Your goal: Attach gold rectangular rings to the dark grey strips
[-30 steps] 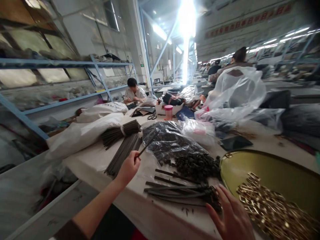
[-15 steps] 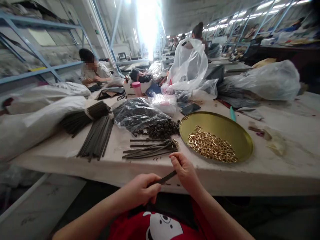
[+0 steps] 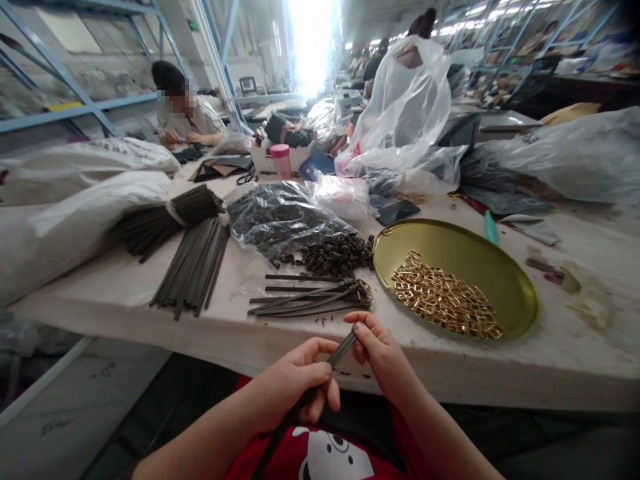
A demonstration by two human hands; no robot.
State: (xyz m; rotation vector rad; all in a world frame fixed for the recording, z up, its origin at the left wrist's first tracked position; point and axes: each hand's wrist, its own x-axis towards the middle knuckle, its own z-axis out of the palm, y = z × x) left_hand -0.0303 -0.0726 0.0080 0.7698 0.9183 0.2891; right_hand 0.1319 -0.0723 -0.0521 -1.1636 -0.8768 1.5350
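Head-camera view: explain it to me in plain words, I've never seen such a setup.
There is no machine here. A camera worn on the head looks forward and down at the wearer's bare left hand and bare right hand. Both hands hold a dark, narrow, flat strip. On the pale covered table lie a loose pile of dark strips, a banded dark bundle, small dark pieces by a clear plastic bag, and a round gold-coloured tray holding shiny gold-coloured frames.

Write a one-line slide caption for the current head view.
Left hand and right hand hold a dark strip before a table with a gold tray of metal buckles.
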